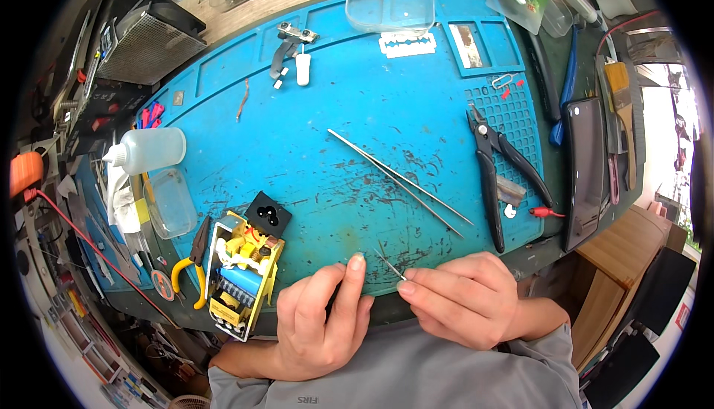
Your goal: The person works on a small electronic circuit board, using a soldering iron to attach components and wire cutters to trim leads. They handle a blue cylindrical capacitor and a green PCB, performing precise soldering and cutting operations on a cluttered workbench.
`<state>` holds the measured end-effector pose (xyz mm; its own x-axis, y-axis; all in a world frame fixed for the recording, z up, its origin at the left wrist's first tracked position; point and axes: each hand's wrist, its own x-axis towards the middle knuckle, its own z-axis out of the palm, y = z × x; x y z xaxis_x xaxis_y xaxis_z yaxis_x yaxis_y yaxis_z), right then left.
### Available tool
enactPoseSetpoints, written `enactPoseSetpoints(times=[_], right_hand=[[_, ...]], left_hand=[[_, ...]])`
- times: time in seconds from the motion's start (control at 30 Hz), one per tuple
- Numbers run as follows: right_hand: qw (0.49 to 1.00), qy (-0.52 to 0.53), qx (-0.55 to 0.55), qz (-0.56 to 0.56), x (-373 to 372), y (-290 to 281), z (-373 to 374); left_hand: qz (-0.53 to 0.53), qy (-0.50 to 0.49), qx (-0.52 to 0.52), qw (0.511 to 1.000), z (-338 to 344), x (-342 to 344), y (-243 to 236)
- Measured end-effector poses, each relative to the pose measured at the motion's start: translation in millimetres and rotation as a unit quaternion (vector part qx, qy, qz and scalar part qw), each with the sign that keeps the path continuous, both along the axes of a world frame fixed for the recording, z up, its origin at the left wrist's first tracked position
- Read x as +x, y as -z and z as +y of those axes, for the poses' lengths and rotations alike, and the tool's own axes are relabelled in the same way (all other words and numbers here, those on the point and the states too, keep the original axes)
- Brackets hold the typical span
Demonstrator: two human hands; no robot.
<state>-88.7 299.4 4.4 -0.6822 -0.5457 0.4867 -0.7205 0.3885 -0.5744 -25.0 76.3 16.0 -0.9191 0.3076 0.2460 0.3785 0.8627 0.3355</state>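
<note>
Head view: my right hand (465, 297) pinches one thin wire (389, 265) at the blue mat's (335, 104) near edge; my left hand (320, 320) curls loosely beside it, touching. Two long rods (398, 181), one black pliers (498, 178) lie mid-mat.

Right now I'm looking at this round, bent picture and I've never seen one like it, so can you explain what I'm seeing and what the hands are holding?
It is a single fisheye view from a camera on a person's head, looking down, so straight edges curve. There is no machine, only two bare hands. The left hand is curled at the near edge of the blue rubber work mat. The right hand pinches a thin metal wire. On the mat lie long silver tweezers, black-handled pliers and a yellow circuit board with a black socket.
</note>
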Motion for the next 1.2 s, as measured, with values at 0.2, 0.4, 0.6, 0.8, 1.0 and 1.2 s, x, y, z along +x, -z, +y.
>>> enactPoseSetpoints(times=[0.2, 0.4, 0.6, 0.8, 1.0, 1.2], right_hand=[[1.0, -0.002, 0.005, 0.002, 0.2, -0.8, 0.5], [1.0, -0.002, 0.006, 0.005, 0.9, 0.4, 0.8], [1.0, 0.004, -0.003, 0.003, 1.4, 1.0, 0.4], [1.0, 0.003, -0.01, -0.005, 2.0, -0.9, 0.2], [1.0, -0.007, -0.009, 0.007, 0.0, -0.8, -0.6], [1.0, -0.004, -0.013, 0.016, 0.5, 0.1, -1.9]], left_hand=[[-0.01, -0.02, 0.004, 1.0, 2.7, 1.5, -2.6], [-0.009, -0.021, 0.002, 1.0, 2.7, 2.0, -1.6], [-0.001, 0.001, -0.001, 1.0, 0.4, 0.1, 0.4], [-0.011, -0.031, 0.024, 0.999, 3.0, 1.7, -1.4], [-0.012, -0.05, 0.062, 0.997, 5.3, -3.9, -4.3], [0.049, -0.094, 0.094, 0.99, 11.6, -22.4, -1.2]])
